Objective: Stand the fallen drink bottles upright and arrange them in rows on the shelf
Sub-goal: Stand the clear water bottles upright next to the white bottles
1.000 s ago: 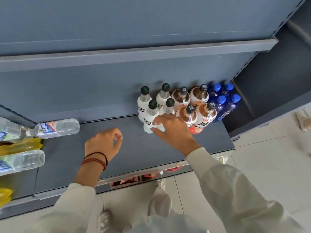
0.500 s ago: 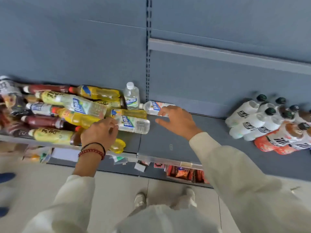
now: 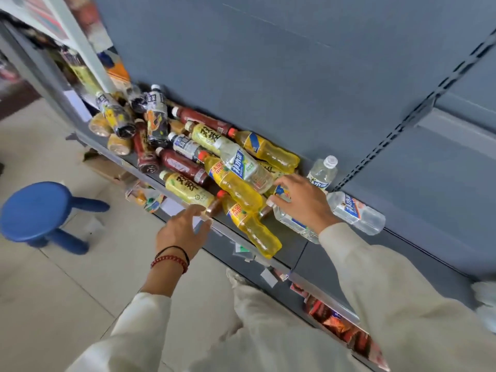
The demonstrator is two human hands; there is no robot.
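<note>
at centre of frame | left hand (image 3: 183, 229) loose, empty | right hand (image 3: 302, 204) over fallen water bottle (image 3: 295, 226) — grip unclear | grasp mid-body, tip upright

fallen bottles (image 3: 236, 183) on shelf (image 3: 292, 251) | upright bottle (image 3: 322, 174) right of them | stool (image 3: 33, 210) left

Blue stool (image 3: 33, 210) on tiled floor (image 3: 53, 304); snack packets (image 3: 338, 323) on lower shelf level.

The yellow soda bottle (image 3: 237, 190) has "DAYAO" on its orange label, and the clear bottle (image 3: 243, 165) lying over it reads "补水啦".
</note>
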